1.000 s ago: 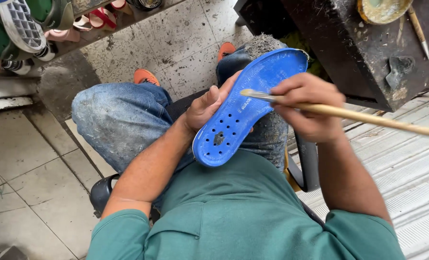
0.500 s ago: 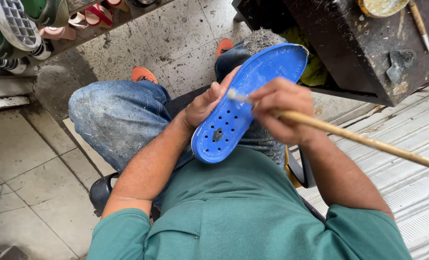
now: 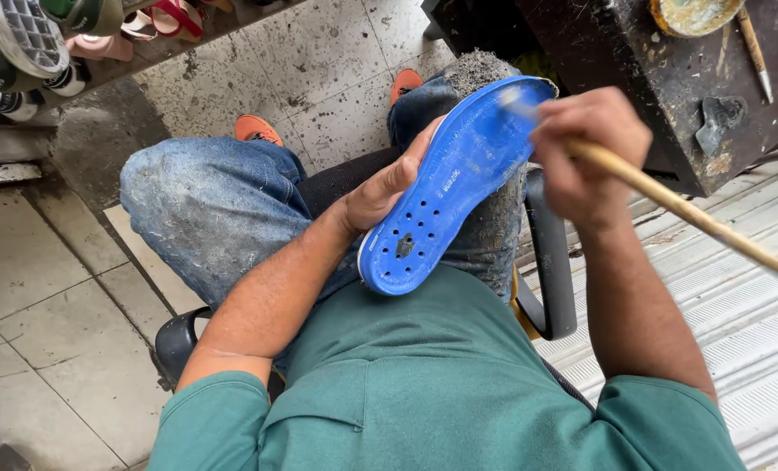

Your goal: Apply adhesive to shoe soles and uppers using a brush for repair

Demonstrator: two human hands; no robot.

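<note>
Over the lap, blue perforated shoe sole (image 3: 446, 187) lies tilted, heel end toward the torso, toe end over the right knee. Left hand (image 3: 385, 187) cups its left edge, fingers curled beneath, thumb on rim. Right hand (image 3: 585, 144) grips a long wooden-handled brush (image 3: 668, 202), fingers closed around it, bristles at the toe edge. Dark tabletop (image 3: 651, 96) crowds the right; tiled floor (image 3: 66, 288) lies open left.
</note>
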